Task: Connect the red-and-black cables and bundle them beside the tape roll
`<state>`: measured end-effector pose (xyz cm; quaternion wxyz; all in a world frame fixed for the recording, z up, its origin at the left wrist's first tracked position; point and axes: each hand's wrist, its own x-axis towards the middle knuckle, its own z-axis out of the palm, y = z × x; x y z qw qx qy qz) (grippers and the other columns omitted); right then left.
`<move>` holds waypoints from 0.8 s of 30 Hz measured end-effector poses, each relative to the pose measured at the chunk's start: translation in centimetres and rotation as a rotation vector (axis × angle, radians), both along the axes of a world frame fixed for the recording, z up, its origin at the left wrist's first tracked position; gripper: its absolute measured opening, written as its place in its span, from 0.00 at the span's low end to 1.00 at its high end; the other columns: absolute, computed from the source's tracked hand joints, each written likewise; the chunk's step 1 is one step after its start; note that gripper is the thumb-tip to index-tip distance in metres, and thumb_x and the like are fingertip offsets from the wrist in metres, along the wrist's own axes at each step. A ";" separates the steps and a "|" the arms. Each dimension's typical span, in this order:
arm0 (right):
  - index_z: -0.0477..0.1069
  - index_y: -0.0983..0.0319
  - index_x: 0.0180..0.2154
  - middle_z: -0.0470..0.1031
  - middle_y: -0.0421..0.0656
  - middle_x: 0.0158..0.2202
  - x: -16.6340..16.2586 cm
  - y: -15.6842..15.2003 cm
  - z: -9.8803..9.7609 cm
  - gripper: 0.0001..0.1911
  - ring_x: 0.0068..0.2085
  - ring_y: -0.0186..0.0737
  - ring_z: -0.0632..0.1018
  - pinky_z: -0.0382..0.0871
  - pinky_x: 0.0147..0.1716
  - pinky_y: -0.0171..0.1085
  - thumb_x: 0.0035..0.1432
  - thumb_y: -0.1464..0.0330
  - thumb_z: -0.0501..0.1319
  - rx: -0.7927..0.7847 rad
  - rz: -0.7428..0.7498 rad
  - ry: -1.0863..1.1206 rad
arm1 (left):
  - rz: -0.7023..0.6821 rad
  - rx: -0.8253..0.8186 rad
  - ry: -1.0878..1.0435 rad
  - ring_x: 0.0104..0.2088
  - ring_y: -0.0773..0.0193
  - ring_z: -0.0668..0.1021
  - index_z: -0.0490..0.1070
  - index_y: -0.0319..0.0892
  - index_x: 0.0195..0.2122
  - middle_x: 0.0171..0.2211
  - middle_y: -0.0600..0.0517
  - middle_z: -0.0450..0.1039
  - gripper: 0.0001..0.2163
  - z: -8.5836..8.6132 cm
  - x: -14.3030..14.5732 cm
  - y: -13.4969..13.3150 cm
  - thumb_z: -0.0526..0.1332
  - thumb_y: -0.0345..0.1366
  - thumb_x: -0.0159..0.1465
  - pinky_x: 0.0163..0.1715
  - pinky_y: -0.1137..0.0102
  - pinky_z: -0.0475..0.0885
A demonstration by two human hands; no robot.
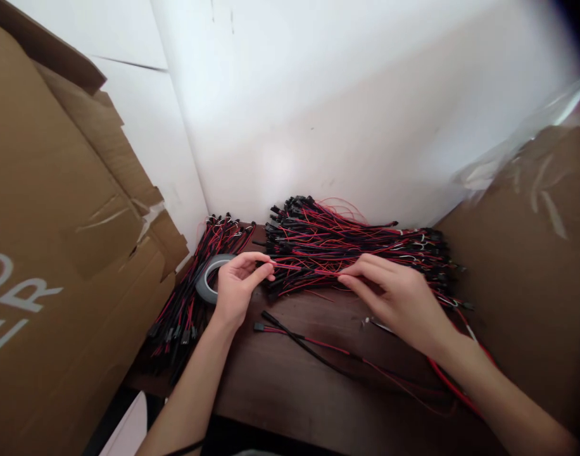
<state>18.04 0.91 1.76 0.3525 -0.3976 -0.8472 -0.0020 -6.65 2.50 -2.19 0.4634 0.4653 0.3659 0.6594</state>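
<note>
Wire between left hand, right hand

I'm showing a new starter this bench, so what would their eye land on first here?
First, the big heap of red and black wire leads at the back of the dark table. In front of it, the left hand and right hand pinch one lead stretched between them, with a grey tape roll just behind the left hand. A tall cardboard box fills the left side.
</note>
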 end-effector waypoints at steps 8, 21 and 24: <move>0.72 0.60 0.31 0.73 0.41 0.28 1.6 -1.9 3.4 0.10 0.28 0.34 0.74 0.67 0.26 0.34 0.64 0.65 0.58 -0.023 0.057 0.028 | 0.131 0.231 0.299 0.28 0.67 0.78 0.79 0.40 0.34 0.31 0.50 0.79 0.06 1.0 -0.5 -1.7 0.70 0.34 0.56 0.29 0.72 0.75; 0.71 0.60 0.31 0.73 0.42 0.29 3.0 -3.0 0.0 0.09 0.28 0.36 0.75 0.69 0.26 0.35 0.65 0.66 0.58 -0.021 0.021 -0.007 | 0.144 0.741 0.985 0.32 0.64 0.75 0.76 0.41 0.40 0.32 0.49 0.77 0.05 0.6 -2.5 -2.5 0.63 0.32 0.65 0.35 0.68 0.72; 0.71 0.59 0.32 0.73 0.42 0.28 3.8 -3.5 -0.6 0.09 0.28 0.37 0.75 0.69 0.26 0.35 0.65 0.67 0.57 -0.014 0.005 -0.024 | 0.125 0.747 1.029 0.33 0.63 0.75 0.75 0.41 0.41 0.33 0.48 0.77 0.05 0.3 -2.3 -2.3 0.61 0.32 0.66 0.36 0.67 0.72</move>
